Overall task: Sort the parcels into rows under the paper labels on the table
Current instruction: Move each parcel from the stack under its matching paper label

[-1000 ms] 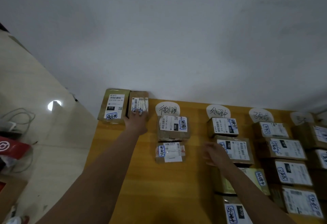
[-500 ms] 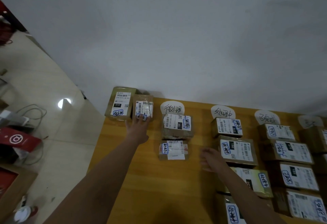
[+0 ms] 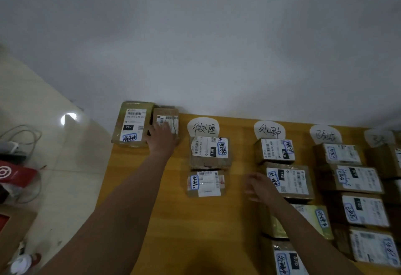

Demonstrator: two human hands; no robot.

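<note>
A wooden table (image 3: pixel 173 220) carries paper labels (image 3: pixel 202 128) along its far edge, with rows of taped brown parcels under them. My left hand (image 3: pixel 161 142) reaches to the far left corner and lies over a small brown parcel (image 3: pixel 168 114), thumb at its left side, fingers on its top. This parcel touches a larger parcel (image 3: pixel 132 122) that overhangs the table corner. My right hand (image 3: pixel 259 187) hovers with loosely curled fingers, holding nothing, at the left edge of the second parcel (image 3: pixel 290 181) under the second label (image 3: pixel 269 130).
Two parcels (image 3: pixel 209 152) lie under the first label. Further rows (image 3: pixel 340 154) fill the right side of the table. A white wall stands right behind the table. On the floor to the left are cables (image 3: pixel 19 136), a red item (image 3: pixel 15 175) and a cardboard box (image 3: pixel 13 227).
My left hand has slid further over the small brown parcel, from fingertips at its near edge to covering much of its top. My right hand stays by the second row.
</note>
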